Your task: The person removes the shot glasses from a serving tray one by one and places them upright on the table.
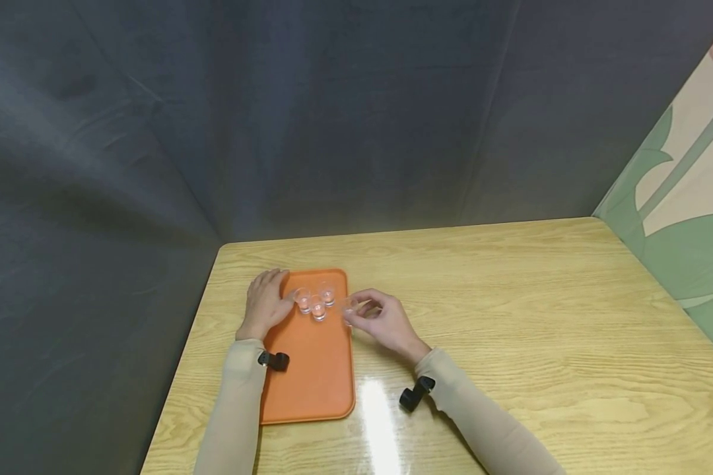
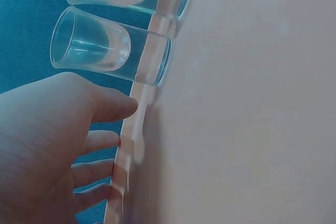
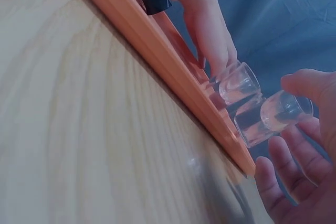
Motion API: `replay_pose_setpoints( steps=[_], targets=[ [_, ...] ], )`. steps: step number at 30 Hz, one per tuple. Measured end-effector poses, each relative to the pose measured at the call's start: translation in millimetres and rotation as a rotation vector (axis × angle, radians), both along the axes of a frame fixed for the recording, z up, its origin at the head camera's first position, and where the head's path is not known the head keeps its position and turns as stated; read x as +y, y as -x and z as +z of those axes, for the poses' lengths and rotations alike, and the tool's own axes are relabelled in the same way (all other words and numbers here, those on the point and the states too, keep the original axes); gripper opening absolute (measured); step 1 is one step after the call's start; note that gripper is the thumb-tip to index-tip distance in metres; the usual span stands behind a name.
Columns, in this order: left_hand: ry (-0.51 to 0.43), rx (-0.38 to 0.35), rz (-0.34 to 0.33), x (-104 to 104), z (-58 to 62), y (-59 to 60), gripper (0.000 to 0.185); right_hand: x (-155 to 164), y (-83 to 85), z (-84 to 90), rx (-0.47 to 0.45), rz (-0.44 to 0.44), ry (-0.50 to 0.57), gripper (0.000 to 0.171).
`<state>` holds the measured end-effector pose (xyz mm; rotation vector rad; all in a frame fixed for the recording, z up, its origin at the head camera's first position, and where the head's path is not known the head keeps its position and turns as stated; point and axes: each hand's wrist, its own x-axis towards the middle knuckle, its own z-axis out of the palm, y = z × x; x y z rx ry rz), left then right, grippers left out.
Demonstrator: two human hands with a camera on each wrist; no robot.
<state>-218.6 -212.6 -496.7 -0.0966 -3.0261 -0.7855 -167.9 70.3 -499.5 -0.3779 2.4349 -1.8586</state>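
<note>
- A person's right hand pinches a small clear glass between thumb and fingertips, just beside the right rim of an orange tray on a wooden table; the right wrist view shows the glass tilted, mouth toward the camera, at the tray's far corner.
- Three more glasses stand upright and close together at the far end of the tray; the left wrist view shows two of them side by side.
- The left hand lies flat with relaxed fingers on the tray's far left corner, gripping nothing, its fingertips near or against the nearest of the three; contact cannot be made out.
- Judged from this, the step in hand is bringing the fourth glass over the rim to join the group. Doing it well likely means lifting it high enough to pass the raised edge, righting it before it goes down, and setting it on a bare patch beside the cluster rather than against it, since a knock could topple the others.
- The flat left hand looks well placed to keep the tray from sliding as the glass lands.
- A light pinch low on the wall should be enough; the glass looks smooth and could slip.
</note>
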Motion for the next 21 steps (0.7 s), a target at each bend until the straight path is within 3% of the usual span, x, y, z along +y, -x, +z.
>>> replay_pose_setpoints(
  steps=[21],
  targets=[
    [0.010,0.000,-0.004,-1.1,-1.1,0.3,0.062,55.3,3.1,-4.0,0.018,-0.110,-0.039,0.035]
  ],
)
